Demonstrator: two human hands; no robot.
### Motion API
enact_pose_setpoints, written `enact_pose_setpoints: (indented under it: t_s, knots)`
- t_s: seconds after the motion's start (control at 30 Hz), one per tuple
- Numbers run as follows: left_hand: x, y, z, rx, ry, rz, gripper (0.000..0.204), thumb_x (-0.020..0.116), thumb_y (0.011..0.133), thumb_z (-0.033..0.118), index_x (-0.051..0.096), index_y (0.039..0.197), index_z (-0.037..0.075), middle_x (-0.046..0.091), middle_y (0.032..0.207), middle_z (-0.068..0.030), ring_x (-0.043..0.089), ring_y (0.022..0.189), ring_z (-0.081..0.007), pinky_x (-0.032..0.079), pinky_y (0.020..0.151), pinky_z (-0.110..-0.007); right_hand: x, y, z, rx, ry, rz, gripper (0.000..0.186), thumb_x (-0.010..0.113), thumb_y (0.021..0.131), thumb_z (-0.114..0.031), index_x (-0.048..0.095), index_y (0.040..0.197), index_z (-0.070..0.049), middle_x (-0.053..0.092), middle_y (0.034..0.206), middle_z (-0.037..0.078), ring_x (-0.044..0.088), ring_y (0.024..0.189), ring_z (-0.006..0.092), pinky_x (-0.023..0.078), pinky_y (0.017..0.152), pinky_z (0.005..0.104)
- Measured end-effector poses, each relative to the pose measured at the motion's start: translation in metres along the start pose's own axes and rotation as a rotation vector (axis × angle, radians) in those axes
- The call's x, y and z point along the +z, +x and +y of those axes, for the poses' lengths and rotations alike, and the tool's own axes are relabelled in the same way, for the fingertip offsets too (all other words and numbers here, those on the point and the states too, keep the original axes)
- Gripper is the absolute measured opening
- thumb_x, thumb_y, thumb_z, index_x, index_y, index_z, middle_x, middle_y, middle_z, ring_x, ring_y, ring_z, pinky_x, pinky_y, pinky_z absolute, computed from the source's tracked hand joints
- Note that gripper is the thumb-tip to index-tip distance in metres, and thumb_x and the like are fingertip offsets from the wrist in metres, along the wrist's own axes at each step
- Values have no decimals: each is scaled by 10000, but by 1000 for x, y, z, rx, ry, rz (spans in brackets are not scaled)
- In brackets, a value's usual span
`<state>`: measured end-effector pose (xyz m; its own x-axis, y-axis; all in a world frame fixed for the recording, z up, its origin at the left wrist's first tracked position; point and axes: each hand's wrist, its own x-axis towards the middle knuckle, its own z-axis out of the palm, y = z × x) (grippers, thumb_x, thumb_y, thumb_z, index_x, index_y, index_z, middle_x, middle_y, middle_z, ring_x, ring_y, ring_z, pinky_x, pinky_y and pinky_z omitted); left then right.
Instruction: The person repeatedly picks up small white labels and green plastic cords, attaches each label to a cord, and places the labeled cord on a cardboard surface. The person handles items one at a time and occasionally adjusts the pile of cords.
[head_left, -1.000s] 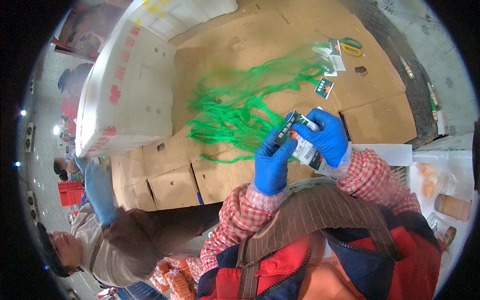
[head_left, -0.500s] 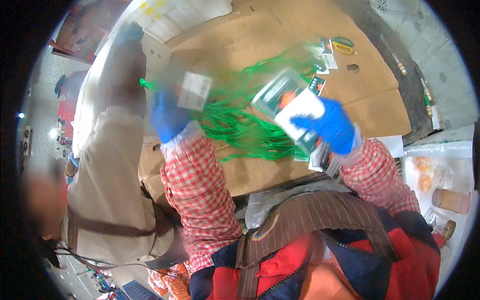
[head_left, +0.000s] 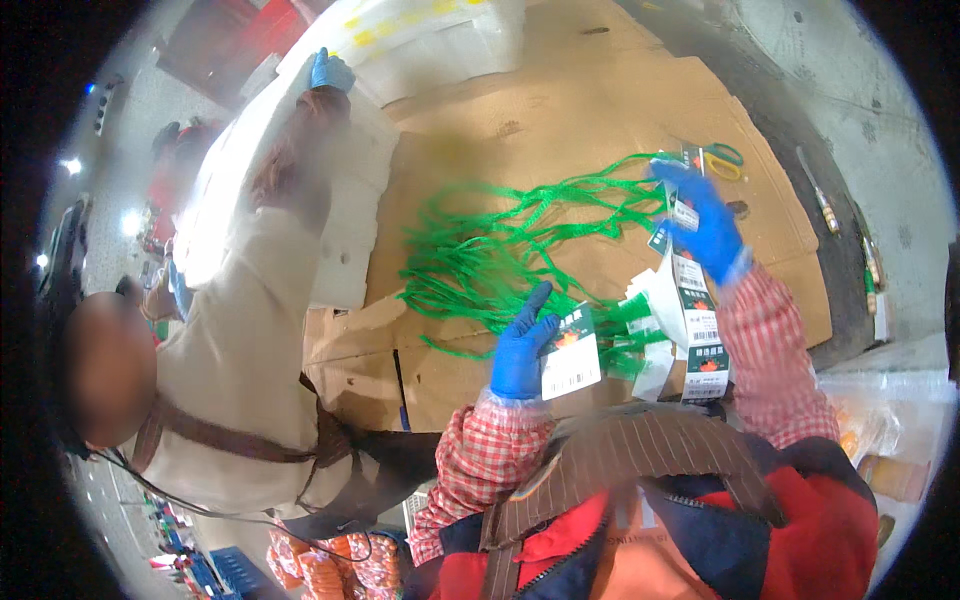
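My left hand (head_left: 522, 348), in a blue glove, pinches a white and dark paper label (head_left: 570, 352) low over the cardboard-covered table (head_left: 560, 130). My right hand (head_left: 705, 222), also gloved in blue, is raised farther right and grips the top of a long strip of joined labels (head_left: 697, 320) that hangs down from it. A tangle of green net bags (head_left: 500, 260) lies spread on the cardboard between and beyond both hands. A few loose labels (head_left: 650, 300) rest near the strip.
A co-worker in a cream top (head_left: 240, 340) stands at the left, reaching a blue-gloved hand (head_left: 328, 72) onto a white foam box (head_left: 340, 170). Green-handled scissors (head_left: 722, 160) lie at the far right of the cardboard. Orange items (head_left: 330, 570) sit low at the left.
My left hand has come back from the far left to the near middle with a label. My right hand has lifted the label strip up and right. The co-worker now leans over the foam box.
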<state>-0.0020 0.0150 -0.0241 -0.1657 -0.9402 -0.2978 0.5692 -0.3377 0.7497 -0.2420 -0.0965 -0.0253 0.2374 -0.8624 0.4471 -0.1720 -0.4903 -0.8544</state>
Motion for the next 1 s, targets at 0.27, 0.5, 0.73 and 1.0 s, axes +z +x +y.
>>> enact_pose_setpoints:
  t_s: [0.27, 0.5, 0.73, 1.0]
  knots:
    - [15, 13, -14, -200, 148, -24, 358, 368, 852, 239, 423, 1119, 7, 518, 543, -97, 460, 424, -137, 348, 395, -234, 41, -29, -58, 178, 102, -315, 160, 602, 710, -149, 591, 838, -53, 566, 671, 30, 540, 623, 114, 429, 578, 244]
    - [39, 1, -5, 241, 472, 170, 184, 549, 760, 96, 553, 914, -5, 576, 755, -49, 500, 581, -99, 377, 506, -203, 40, -33, -61, 627, 551, -176, 220, 587, 734, -82, 536, 928, 8, 574, 776, 38, 531, 704, 69, 445, 590, 199]
    - [42, -1, 4, 58, 424, 183, 88, 577, 707, 30, 574, 788, -3, 574, 662, -54, 504, 498, -105, 376, 427, -200, 31, -34, -62, 587, 448, -391, 232, 529, 769, -73, 542, 997, -33, 534, 666, -1, 470, 587, 34, 406, 523, 179]
    - [26, -7, -2, 38, 266, 10, 172, 499, 762, 116, 536, 879, -5, 572, 733, -83, 515, 548, -132, 377, 430, -230, 25, -33, -65, 354, 378, -560, 329, 468, 687, 52, 585, 970, -69, 599, 842, 81, 554, 754, 110, 441, 694, 235]
